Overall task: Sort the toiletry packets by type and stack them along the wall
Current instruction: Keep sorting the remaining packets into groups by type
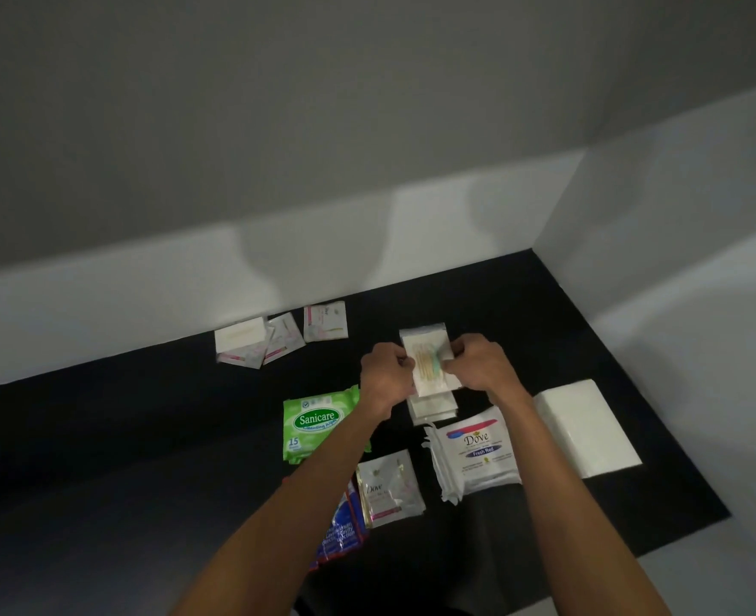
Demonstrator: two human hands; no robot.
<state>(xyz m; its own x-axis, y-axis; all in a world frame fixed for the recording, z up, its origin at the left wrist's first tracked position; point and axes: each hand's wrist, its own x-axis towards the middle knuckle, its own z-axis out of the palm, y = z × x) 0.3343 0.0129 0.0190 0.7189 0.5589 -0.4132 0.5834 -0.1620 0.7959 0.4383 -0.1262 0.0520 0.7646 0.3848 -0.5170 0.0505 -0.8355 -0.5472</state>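
You're on a matt black counter (145, 460), smooth. At nine o'clock of your hands the green wipes pack (313, 422) looks like glossy plastic film; at three o'clock the white tissue pack (587, 426) looks papery, matt. The blue sachets (340, 531) at six shine.

Two hands showing, left hand (385, 371) and right hand (482, 364), both sets of fingers pinching one clear swab packet (429, 362).

Under and just behind the fingers: a small stack of flat white packets (434, 406) lying there; exact number not countable.

Far beyond the fingers, left, along the wall (278, 269): roughly four pale pink-and-white sachets (285, 337) sitting in a loose row, partly overlapping.

Nearer than the fingers:
- one green Sanicare wipes pack (313, 426)
- one Dove wipes pack (474, 453)
- one Dove sachet (389, 489)
- blue-and-red sachets (342, 529), arm hiding the count
- one white tissue pack (587, 426), right of the fingers
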